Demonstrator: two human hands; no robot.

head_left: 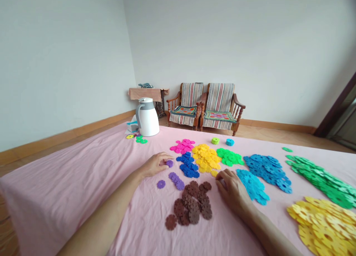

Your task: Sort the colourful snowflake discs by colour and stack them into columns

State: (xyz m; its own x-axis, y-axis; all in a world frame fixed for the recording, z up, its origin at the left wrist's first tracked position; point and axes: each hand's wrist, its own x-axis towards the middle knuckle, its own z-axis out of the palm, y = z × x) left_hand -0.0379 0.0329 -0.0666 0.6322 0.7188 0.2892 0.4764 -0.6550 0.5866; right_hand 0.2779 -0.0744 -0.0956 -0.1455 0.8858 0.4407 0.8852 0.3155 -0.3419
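Observation:
My left hand (155, 165) rests on the pink tablecloth (83, 182), fingers pinched on a purple disc (169, 163) beside a dark blue disc pile (188, 165). More purple discs (177, 180) lie just below it, one purple disc (161, 184) apart. My right hand (232, 191) lies curled on the cloth between a brown disc pile (193, 204) and a cyan pile (253, 185), fingertips near a yellow pile (206, 158); what it holds, if anything, is hidden.
Pink (183, 146), green (229, 156), blue (268, 169), long green (322, 176) and large yellow (325, 222) disc piles cover the cloth. A white kettle (147, 117) stands at the far left edge. Two striped armchairs (205, 106) sit by the back wall.

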